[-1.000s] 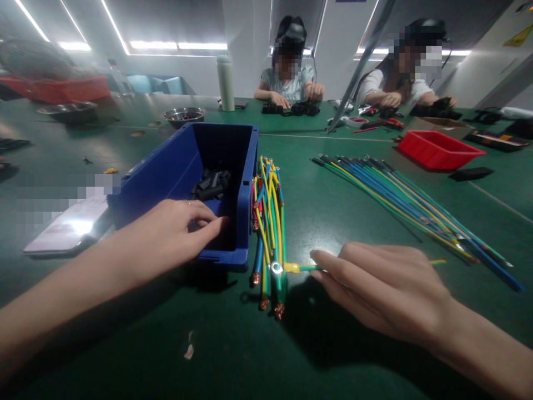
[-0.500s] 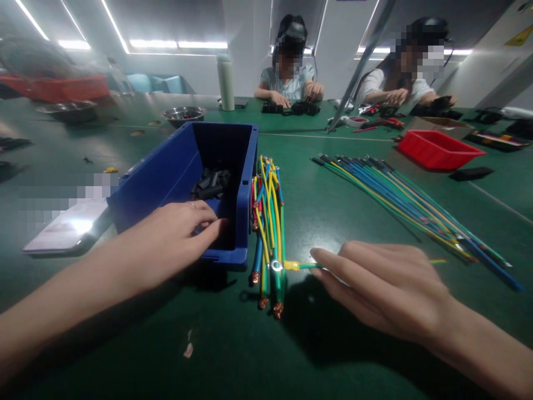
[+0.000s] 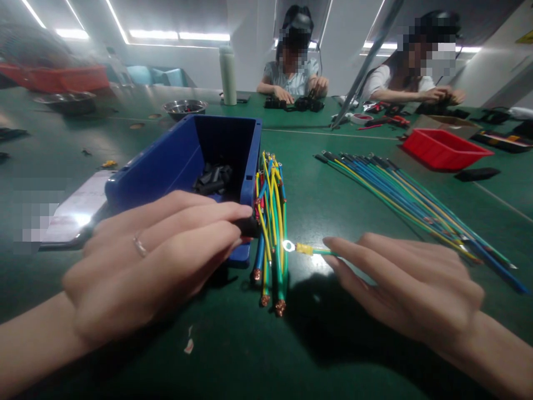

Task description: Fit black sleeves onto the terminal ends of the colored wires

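My left hand [image 3: 166, 255] pinches a short black sleeve [image 3: 249, 225] between thumb and fingers, in front of the blue bin [image 3: 145, 166]. More black sleeves [image 3: 214, 179] lie inside that bin. Between the fingertips of my right hand [image 3: 403, 278] is a yellow-green wire [image 3: 326, 251] with a ring terminal [image 3: 288, 245] and a yellow band at its end, pointing left toward the sleeve. The two are apart. Below the ring terminal, a bundle of wires [image 3: 275, 205] in yellow, green, blue and red lies beside the bin, some with bare copper ends.
More wires [image 3: 400, 200] with black ends are spread on the green table [image 3: 250, 350] at right, near a red tray [image 3: 445, 150]. A phone [image 3: 75, 211] lies left of the bin. Metal bowls [image 3: 185, 108] and a bottle [image 3: 227, 75] stand behind. Two people [image 3: 295, 72] work across the table.
My left hand has come out of the bin toward me and right, now with a black sleeve in its fingers. My right hand has shifted slightly right and up with the wire.
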`<state>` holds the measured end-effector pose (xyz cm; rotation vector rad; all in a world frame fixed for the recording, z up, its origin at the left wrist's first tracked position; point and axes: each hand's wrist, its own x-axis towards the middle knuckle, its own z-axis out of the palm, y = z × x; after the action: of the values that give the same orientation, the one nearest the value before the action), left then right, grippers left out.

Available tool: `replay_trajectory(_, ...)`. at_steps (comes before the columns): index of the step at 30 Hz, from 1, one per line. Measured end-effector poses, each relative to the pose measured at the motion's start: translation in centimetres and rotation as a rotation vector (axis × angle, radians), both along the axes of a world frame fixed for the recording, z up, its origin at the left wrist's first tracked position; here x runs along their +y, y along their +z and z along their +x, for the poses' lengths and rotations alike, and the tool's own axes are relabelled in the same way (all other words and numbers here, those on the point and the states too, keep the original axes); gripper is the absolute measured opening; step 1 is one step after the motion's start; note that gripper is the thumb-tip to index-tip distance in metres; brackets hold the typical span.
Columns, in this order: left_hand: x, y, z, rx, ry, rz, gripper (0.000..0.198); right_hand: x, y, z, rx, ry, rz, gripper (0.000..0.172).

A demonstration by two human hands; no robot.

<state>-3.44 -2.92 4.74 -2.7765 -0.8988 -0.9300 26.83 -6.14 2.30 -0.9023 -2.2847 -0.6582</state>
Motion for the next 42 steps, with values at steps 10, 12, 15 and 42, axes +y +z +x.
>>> replay_trajectory(10, -1.3, -1.1, 3.0, -0.226, 0.029, -0.196, 0.017, -0.7, 0.6, -0.3, -0.007, -0.013, 0.019, 0.008)
replay_trajectory(12, -1.3, -1.3, 3.1, -0.232, 0.004, -0.239, 0.016, -0.8, 0.6, -0.4, -0.006, -0.007, 0.019, 0.009)
replay_trajectory(15, -1.4, -1.4, 3.1, -0.235, -0.003, -0.307, 0.015, -0.8, 0.4, -0.4, -0.002, -0.002, 0.023, 0.01)
replay_trajectory(42, -1.2, -1.3, 3.5, -0.235, -0.152, -0.235, 0.012, -0.7, 0.0, -0.6, -0.029, 0.073, -0.084, 0.014)
